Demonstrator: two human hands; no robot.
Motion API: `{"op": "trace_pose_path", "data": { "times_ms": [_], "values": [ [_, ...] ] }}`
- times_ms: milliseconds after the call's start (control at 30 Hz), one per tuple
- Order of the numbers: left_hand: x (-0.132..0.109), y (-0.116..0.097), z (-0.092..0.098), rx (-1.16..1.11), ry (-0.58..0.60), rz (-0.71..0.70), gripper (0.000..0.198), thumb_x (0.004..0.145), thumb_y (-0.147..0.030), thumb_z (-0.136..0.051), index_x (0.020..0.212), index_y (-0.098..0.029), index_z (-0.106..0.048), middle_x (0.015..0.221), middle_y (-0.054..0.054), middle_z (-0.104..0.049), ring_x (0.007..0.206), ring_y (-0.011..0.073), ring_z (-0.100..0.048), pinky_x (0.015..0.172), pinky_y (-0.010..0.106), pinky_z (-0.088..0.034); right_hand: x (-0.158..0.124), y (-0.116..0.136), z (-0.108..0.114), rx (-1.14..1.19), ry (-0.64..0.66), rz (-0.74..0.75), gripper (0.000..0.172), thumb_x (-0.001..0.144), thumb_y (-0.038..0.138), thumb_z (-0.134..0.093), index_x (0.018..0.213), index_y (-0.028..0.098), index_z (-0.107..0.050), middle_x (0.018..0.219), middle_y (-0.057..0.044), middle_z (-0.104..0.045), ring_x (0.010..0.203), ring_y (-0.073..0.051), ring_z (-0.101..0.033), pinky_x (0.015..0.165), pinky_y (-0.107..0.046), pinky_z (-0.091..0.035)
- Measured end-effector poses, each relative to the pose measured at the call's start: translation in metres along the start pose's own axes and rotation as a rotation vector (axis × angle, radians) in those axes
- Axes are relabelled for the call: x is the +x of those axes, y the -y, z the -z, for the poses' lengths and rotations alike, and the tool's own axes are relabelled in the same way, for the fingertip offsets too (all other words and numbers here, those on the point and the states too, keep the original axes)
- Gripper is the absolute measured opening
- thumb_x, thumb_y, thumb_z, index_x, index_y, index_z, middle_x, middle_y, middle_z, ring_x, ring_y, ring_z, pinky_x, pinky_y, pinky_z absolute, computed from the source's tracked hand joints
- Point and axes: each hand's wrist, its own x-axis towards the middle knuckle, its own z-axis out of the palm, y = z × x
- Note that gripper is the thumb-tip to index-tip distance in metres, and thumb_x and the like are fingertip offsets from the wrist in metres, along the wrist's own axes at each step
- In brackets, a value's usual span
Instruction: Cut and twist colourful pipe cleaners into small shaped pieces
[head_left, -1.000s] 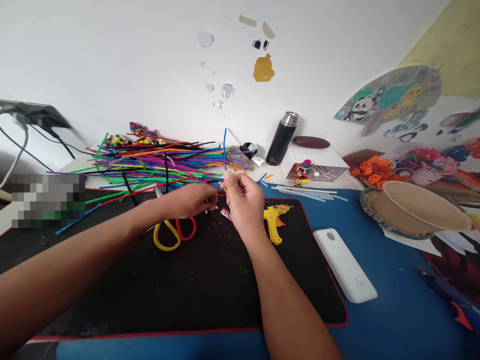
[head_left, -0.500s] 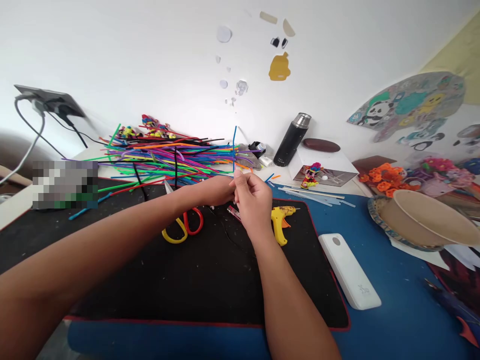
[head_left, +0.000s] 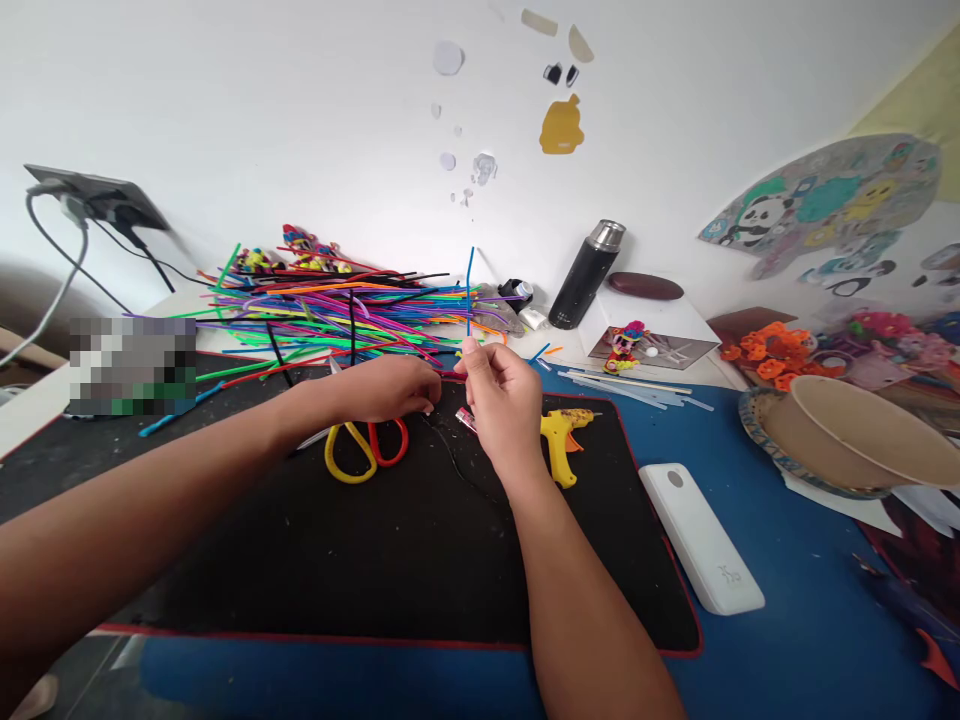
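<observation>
My right hand (head_left: 501,400) is closed in a pinch over the black mat. A blue pipe cleaner (head_left: 469,290) stands upright from between its thumb and fingers, its tip slightly bent. To the left, apart from it, my left hand (head_left: 397,388) has its fingers curled downward; whatever they hold, if anything, is hidden. Just below that hand lie scissors with one yellow and one red handle (head_left: 350,455), blades partly covered by the wrist. A pink lighter (head_left: 465,418) is partly behind my right hand. Beside the right wrist rests a yellow glue gun (head_left: 562,445).
A heap of colourful pipe cleaners (head_left: 337,315) spreads along the back. A black flask (head_left: 587,275), a small pipe-cleaner figure (head_left: 626,347) and glue sticks (head_left: 630,390) are at back right. A white power bank (head_left: 701,540) and a bowl (head_left: 862,430) sit to the right.
My left hand has come away from my right hand and shifted left. The right hand stays nearly in place, still pinching the upright blue pipe cleaner.
</observation>
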Motion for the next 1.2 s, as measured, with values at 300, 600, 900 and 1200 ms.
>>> {"op": "trace_pose_path", "data": {
  "times_ms": [300,600,900,1200],
  "values": [
    [0.002,0.006,-0.025,0.133,-0.073,-0.064,0.012,0.092,-0.018,-0.061,0.089,-0.022,-0.072,0.091,0.006,-0.074,0.088,0.0253,-0.069,0.075,0.033,-0.048,-0.001,-0.005,-0.003,-0.078,0.000,-0.005,0.050,0.096,0.065,-0.062,0.074,0.021,-0.065,0.056,0.003,-0.055,0.053,-0.014,-0.051,0.054,-0.026,-0.040],
    [0.010,0.019,-0.034,0.165,-0.284,-0.110,0.017,0.101,-0.020,-0.052,0.100,-0.019,-0.069,0.100,0.012,-0.073,0.097,0.0259,-0.069,0.091,0.037,-0.051,-0.004,-0.006,-0.005,-0.134,0.037,0.029,0.047,0.098,0.061,-0.061,0.074,0.021,-0.066,0.057,0.002,-0.055,0.054,-0.015,-0.052,0.054,-0.026,-0.040],
    [0.042,0.005,-0.009,0.085,-0.355,0.010,0.019,0.094,-0.014,-0.054,0.095,-0.016,-0.073,0.094,0.011,-0.075,0.088,0.0256,-0.069,0.077,0.034,-0.053,-0.005,-0.011,-0.007,-0.208,0.061,0.030,0.046,0.099,0.060,-0.059,0.075,0.021,-0.065,0.055,0.003,-0.050,0.053,-0.015,-0.049,0.053,-0.027,-0.036],
    [0.010,0.016,-0.010,0.005,-0.532,0.044,0.029,0.095,-0.013,-0.053,0.113,-0.019,-0.075,0.113,0.011,-0.078,0.109,0.0274,-0.069,0.098,0.040,-0.054,-0.007,-0.012,-0.008,-0.285,0.089,0.062,0.047,0.101,0.057,-0.057,0.072,0.021,-0.063,0.057,0.004,-0.048,0.053,-0.014,-0.042,0.054,-0.028,-0.031]
  ]
}}
